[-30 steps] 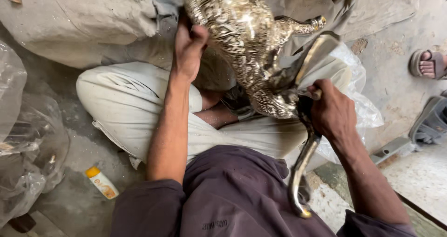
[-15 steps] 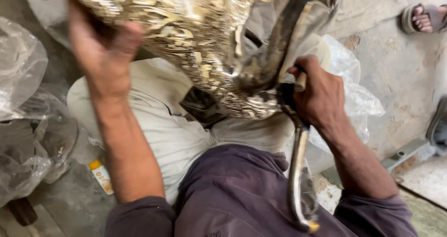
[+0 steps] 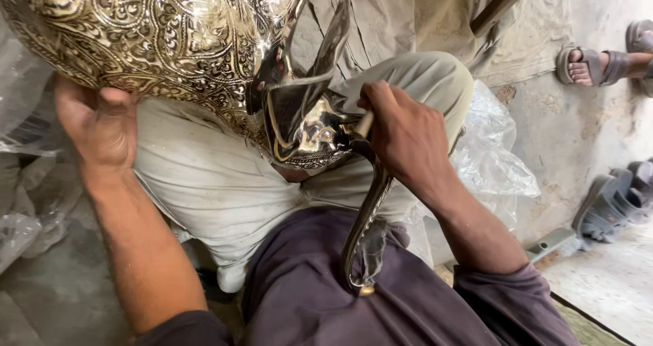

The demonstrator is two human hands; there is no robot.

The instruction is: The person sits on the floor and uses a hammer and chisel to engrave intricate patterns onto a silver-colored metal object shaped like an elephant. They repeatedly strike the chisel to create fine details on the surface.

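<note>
A large shiny brass vessel (image 3: 156, 40) with engraved floral patterns fills the upper left, held close to the camera over my crossed legs. My left hand (image 3: 98, 125) grips its rounded body from below at the left. My right hand (image 3: 405, 138) is closed around the top of the vessel's long curved handle (image 3: 367, 220), which runs down toward my lap. The polished lid and neck part (image 3: 306, 114) sits between the two hands.
Crumpled clear plastic sheets lie at the left (image 3: 24, 183) and right (image 3: 493, 162) of my legs. Another person's sandalled foot (image 3: 592, 63) rests on the concrete floor at top right. Grey sandals (image 3: 615, 200) lie by the right edge.
The vessel has been lifted and turned closer to the camera, filling the upper left. My left hand moved from its top to under its body. My right hand stays on the handle.
</note>
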